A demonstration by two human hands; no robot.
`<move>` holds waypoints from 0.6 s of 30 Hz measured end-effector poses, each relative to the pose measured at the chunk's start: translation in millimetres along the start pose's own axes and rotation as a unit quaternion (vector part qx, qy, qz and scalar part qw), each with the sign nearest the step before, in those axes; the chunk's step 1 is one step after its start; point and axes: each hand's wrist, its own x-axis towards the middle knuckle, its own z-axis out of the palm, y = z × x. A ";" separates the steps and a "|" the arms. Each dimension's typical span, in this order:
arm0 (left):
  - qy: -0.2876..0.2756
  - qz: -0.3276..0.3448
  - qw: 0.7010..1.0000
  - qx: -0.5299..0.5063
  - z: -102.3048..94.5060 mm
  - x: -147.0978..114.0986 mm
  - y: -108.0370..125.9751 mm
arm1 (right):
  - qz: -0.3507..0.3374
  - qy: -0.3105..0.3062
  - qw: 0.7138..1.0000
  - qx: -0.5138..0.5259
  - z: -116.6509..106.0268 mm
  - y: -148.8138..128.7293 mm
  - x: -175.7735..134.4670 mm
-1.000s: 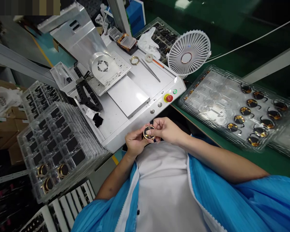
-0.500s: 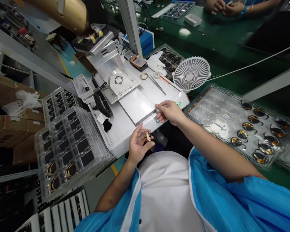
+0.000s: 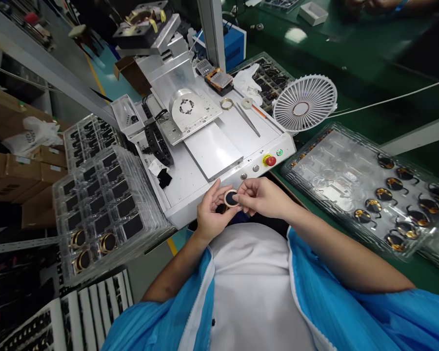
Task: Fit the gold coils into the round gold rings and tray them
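Note:
A round watch case (image 3: 230,197) with a gold rim and a black face is held up in front of the machine's front panel. My left hand (image 3: 211,214) grips it from the left, fingers behind and thumb below. From the right, my right hand (image 3: 265,197) has its thumb and fingers closed at the case's right edge, the thumb over the face. The back of the case is hidden by my fingers. Just beyond my hands lies a flat metal plate (image 3: 214,150) on the white machine, in front of a round metal fixture (image 3: 186,108).
Stacked clear trays (image 3: 113,209) with black squares and gold-rimmed cases stand left. A tray (image 3: 325,170) of round parts with black tails lies right, beside a white fan (image 3: 303,105). Tweezers (image 3: 248,119), a gold ring (image 3: 227,103) and a red button (image 3: 269,160) are on the machine.
My right hand has come back from the machine's front edge to the watch case in my left hand. The case now turns its black face upward. The whole view has shifted slightly.

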 end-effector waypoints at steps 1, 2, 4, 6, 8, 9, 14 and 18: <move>0.001 0.003 1.000 0.002 0.6 0.2 0.4 | -0.001 0.010 1.000 -0.010 1.4 1.1 -0.8; 0.003 0.005 1.000 0.003 1.2 0.3 0.9 | -0.002 0.018 1.000 -0.017 2.2 1.6 -1.0; 0.005 0.007 1.000 0.002 2.2 0.7 1.9 | -0.007 0.028 0.999 -0.027 2.5 1.1 -1.0; 0.007 0.006 1.000 0.002 2.8 0.9 3.1 | -0.013 0.032 0.999 -0.041 1.8 -0.3 -1.4; 0.010 0.002 1.000 0.005 3.1 1.1 4.5 | -0.018 0.038 0.998 -0.056 1.1 -1.2 -2.1; 0.013 -0.002 1.000 0.007 3.1 1.1 5.1 | -0.020 0.041 0.997 -0.064 0.9 -1.1 -2.3; 0.022 -0.016 1.000 0.000 5.3 -1.0 5.9 | -0.041 0.081 0.994 -0.064 4.0 6.1 -0.2; -0.020 -0.010 1.000 -0.006 10.1 -4.0 1.9 | -0.011 0.031 0.999 0.035 -8.8 14.4 -9.2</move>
